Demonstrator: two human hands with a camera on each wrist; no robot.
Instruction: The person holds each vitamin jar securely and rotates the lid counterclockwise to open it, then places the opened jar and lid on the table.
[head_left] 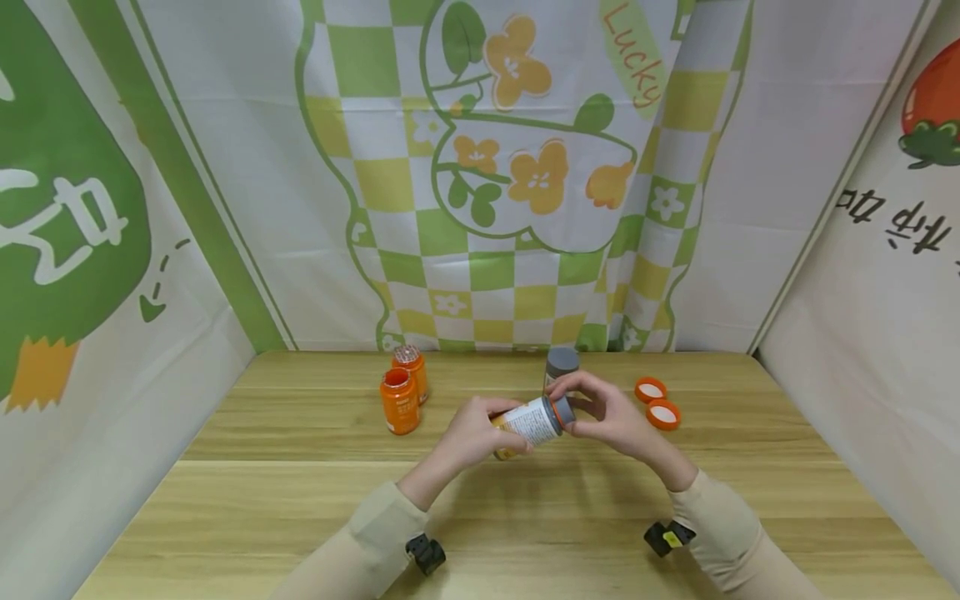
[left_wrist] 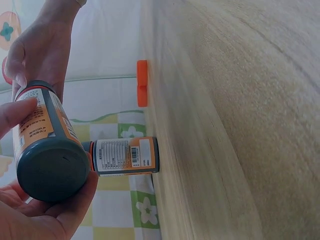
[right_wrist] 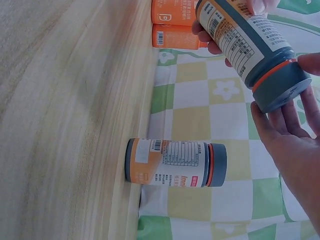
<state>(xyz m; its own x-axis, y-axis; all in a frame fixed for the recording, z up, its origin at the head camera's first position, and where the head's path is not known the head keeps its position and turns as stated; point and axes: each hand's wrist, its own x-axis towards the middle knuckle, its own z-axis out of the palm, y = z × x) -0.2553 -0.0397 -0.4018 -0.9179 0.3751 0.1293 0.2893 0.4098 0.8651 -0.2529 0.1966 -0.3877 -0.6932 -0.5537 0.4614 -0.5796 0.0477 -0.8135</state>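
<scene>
While the left hand (head_left: 468, 435) gripped a grey bottle (head_left: 534, 422) round its body, thumb on the label, the right hand (head_left: 613, 417) pinched the cap (head_left: 566, 411) between curled fingers and thumb. Bottle: one, held off the desk (head_left: 315, 500) above its middle, tilted, cap end higher and toward the right; the cap sat on the neck, an orange band beneath it; the label was white and orange, finely printed. Sleeves (head_left: 388, 525): beige, a small black camera (head_left: 426, 553) worn at each cuff. Second bottle (right_wrist: 172, 162): one, similar label, capped; it stood upright just beyond the right hand, near the desk's far edge. Lids (head_left: 663, 414): two, orange, pale inner faces up; they lay close together toward the far right corner, contact uncertain. Jars (head_left: 401, 408): two, orange, upright; they stood left of centre near the far edge, one behind the other, the nearer open, the farther with a mottled pale top. Curtain (head_left: 491, 271): one, checked green and yellow, flowered; it hung behind the far edge.
</scene>
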